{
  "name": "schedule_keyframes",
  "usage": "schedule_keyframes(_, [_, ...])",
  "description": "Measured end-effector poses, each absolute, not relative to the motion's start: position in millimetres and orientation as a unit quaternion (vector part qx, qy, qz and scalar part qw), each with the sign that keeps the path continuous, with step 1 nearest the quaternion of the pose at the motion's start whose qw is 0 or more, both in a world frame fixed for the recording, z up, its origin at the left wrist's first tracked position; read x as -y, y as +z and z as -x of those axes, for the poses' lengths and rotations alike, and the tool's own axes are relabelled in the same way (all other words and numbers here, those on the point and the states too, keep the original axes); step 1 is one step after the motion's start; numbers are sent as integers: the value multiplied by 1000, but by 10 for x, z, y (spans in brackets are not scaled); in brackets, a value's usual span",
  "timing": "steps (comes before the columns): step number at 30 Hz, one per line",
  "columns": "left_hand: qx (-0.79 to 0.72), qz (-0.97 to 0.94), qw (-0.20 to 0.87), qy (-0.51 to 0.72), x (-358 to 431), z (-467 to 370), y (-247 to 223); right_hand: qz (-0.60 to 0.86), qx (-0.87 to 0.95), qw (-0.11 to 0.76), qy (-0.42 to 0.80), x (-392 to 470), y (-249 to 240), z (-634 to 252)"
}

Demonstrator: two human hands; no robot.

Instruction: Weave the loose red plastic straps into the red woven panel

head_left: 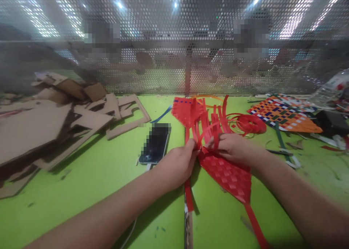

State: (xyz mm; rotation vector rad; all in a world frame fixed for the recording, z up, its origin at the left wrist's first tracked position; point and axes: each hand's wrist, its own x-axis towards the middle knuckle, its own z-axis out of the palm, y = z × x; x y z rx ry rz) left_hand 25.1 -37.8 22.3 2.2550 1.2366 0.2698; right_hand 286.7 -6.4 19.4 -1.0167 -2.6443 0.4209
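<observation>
A red woven mat [229, 174] of flat strips lies slantwise on the green table, its loose strips [207, 121] standing up at the far edge. My left hand [180, 161] pinches a red strip at the mat's left corner, thumb on top. My right hand [231, 147] is bent over the far edge, its fingers closed around a red strip that loops up over them. The fingertips of both hands are close together and partly hidden by strips. One long strip hangs down from the left corner; another runs from the near corner toward me.
A phone [155, 143] with a white cable lies left of my left hand. Cut cardboard [35, 132] is piled at the left. Behind the mat are a red woven piece [181, 111] and a coil of red strip [249, 123]. An orange woven mat [283, 114] lies right, before a perforated metal screen [163, 67].
</observation>
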Motion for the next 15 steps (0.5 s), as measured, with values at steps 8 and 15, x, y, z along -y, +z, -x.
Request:
schedule_keyframes(8, [-499,-816,270,113,433,-288,176,307,940,101,105,164,265,-2785])
schedule_keyframes(15, [-475,-831,271,99,417,-286,244,375,892,193,164,184,235,-2797])
